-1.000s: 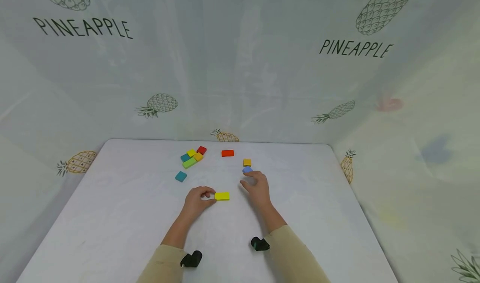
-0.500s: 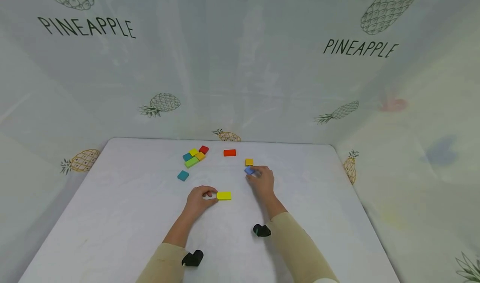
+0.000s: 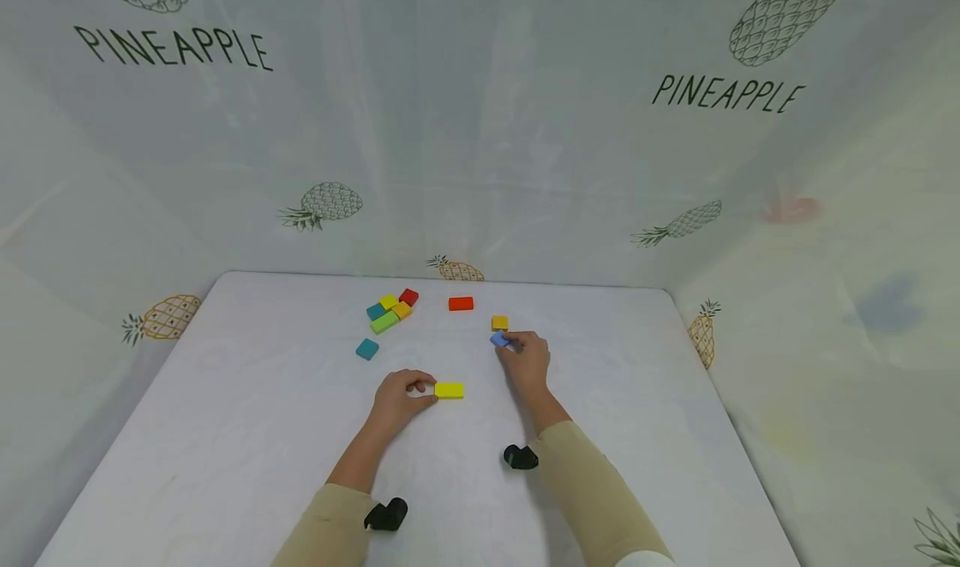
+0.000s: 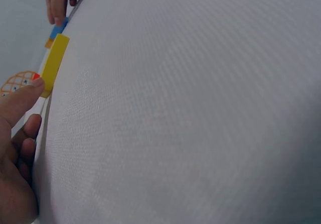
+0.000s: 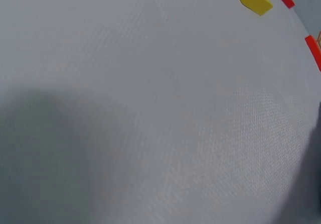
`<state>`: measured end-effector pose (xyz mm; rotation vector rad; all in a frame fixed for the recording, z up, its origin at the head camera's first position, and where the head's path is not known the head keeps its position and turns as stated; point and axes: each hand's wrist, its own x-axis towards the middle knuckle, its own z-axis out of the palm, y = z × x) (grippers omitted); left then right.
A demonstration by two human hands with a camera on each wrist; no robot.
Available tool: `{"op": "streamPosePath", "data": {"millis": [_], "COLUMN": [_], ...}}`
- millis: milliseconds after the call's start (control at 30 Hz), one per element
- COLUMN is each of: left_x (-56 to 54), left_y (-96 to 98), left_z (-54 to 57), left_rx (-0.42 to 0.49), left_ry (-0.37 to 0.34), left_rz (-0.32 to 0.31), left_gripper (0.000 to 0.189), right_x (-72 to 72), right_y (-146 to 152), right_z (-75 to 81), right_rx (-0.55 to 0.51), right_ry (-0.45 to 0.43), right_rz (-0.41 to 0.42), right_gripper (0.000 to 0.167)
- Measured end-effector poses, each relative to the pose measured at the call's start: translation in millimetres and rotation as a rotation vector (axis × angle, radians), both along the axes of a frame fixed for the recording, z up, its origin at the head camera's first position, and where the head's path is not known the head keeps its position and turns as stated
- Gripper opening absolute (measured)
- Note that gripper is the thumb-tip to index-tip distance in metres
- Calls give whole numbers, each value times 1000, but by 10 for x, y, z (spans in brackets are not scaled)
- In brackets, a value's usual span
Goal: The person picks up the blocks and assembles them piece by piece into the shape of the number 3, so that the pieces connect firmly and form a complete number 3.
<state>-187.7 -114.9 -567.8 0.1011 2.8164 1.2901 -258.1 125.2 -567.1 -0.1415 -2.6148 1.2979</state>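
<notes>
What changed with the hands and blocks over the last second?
The right hand shifted slightly forward and right; its thumb closed in, so it now pinches the blue block. The left hand still holds the long yellow block; no block visibly moved.

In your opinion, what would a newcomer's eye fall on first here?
Probably the bright yellow block, pinched by the left hand near the middle of the white table. Then perhaps the blue block, pinched by the right hand, or the large PINEAPPLE lettering on the cloth behind.
</notes>
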Motion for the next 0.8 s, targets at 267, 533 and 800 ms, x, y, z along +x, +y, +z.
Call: {"op": "streamPosePath", "data": {"millis": [267,533,800], "left_x": [-1,-2,11], "left_y": [-17,-18,-5], "left_z": [17,26,28], "left_rx": [-2,0,3], "left_ry": [10,1,-14], "left_rz": [-1,4,4], "left_gripper": [22,22,21], "right_x": [7,102,224], "right_y": [19,5,35], "right_z": [35,110,111], "right_rx": [-51,-117,-109], "right_ry": [19,-52,-39], "right_rz": [30,165,275], "right_gripper": [24,20,18]}}
